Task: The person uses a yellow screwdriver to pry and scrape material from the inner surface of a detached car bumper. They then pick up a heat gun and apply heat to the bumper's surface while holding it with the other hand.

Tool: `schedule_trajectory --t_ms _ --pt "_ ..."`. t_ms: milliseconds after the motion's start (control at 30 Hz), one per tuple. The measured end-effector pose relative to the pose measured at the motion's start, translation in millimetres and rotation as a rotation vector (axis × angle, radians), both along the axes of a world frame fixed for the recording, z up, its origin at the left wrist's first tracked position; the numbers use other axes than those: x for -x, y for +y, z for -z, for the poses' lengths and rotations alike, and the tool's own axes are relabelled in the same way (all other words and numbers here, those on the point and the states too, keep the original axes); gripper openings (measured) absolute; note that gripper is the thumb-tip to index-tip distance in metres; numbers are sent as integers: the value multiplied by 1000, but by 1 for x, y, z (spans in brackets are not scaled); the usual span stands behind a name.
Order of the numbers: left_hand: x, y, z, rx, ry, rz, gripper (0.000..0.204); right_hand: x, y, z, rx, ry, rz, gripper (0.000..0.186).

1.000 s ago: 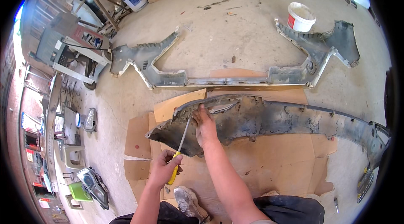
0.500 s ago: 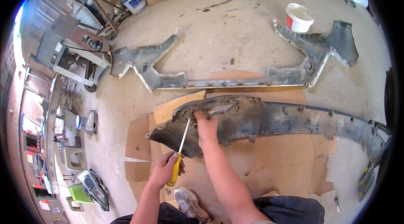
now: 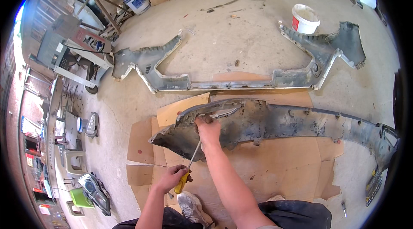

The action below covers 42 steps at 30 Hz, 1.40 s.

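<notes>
A long dark car bumper [image 3: 288, 122] lies inside-up before me, dusty and scuffed, with an oblong opening near its left end. My left hand [image 3: 173, 178] is closed around the yellow handle of a screwdriver [image 3: 182, 183], below the bumper's left part. Its thin shaft slants up and to the right, and its tip is hidden by my right hand [image 3: 208, 131]. That hand rests at the bumper's left end beside the opening, fingers bent and pressed together. What those fingers pinch, if anything, cannot be made out.
Flattened cardboard [image 3: 275, 164] lies under the bumper. Beyond it is a second bumper [image 3: 232, 85], with a white bucket [image 3: 306, 19] behind its right end. At left are a headlamp [image 3: 94, 192], a green container [image 3: 81, 198] and a wheeled machine [image 3: 73, 54].
The screwdriver has shifted down and right, its shaft leaning more to the right, as my left hand moved right and slightly lower. My right hand's fingers have curled in at the bumper.
</notes>
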<state>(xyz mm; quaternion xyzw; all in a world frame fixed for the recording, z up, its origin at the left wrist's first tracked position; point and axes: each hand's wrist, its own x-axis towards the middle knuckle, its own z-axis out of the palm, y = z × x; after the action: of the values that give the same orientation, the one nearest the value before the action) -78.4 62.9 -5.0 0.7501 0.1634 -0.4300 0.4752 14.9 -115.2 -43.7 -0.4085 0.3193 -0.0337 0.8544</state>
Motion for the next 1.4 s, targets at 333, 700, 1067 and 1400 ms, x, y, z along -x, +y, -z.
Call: schedule_trajectory --t_ms 333,700,1067,1400 --pt "50 34 117 -362 -158 567 34 11 -5 28 -72 -14 276 19" --pt "-72 30 34 -619 -557 962 31 67 -89 87 -169 216 738 11" --pt "-78 109 80 -622 -621 1208 31 -104 -377 -107 -6 -295 902 19" --pt "-111 114 54 -685 -547 831 32 -43 -313 18 255 0 559 12"
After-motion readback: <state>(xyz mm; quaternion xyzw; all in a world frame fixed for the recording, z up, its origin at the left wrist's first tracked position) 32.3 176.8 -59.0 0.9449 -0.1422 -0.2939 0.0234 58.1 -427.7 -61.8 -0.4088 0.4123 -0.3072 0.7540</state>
